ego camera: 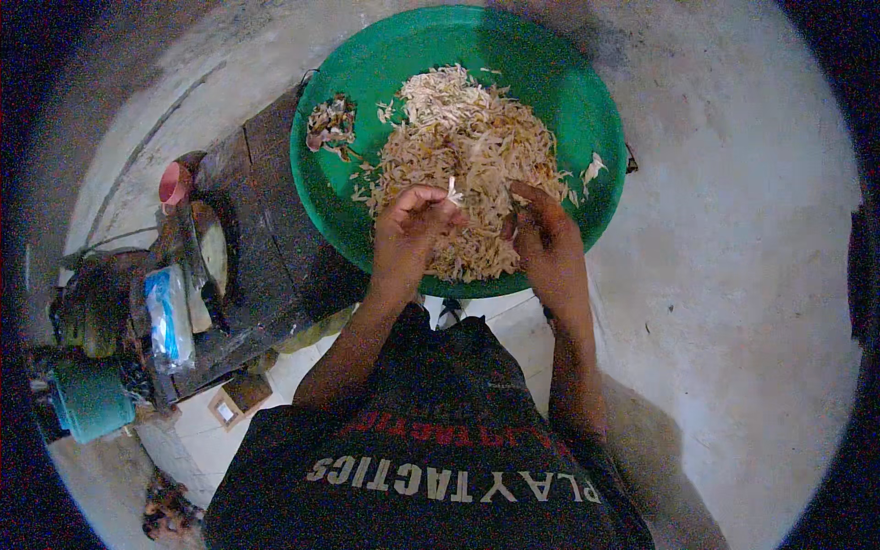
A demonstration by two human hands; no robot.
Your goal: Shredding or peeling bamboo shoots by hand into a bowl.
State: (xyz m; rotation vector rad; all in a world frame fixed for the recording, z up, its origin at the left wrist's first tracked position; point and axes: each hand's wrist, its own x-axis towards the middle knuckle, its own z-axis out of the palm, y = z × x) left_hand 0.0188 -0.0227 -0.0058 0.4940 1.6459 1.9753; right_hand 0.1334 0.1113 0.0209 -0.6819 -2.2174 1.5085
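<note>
A large round green plastic tray [330, 199] lies in front of me, with a heap of pale shredded pieces [474, 137] in its middle. My left hand [419, 220] is over the near left part of the heap and pinches a small white shred [454, 192] between thumb and fingertips. Over the near right part of the heap is my right hand [546, 227], its fingers curled and apart; whether anything is between them I cannot tell. A small separate pile of darker scraps [332, 127] lies at the tray's left side, and a few white shreds [592, 168] lie near its right rim.
A dark wooden table [254, 199] extends to the left. On it are a pink cup [175, 184], a clear and blue plastic package [168, 316] and a knife-like tool. A teal container [93, 399] stands lower left, and a small cardboard box [240, 401] is near the tiled floor. A wall rises at right.
</note>
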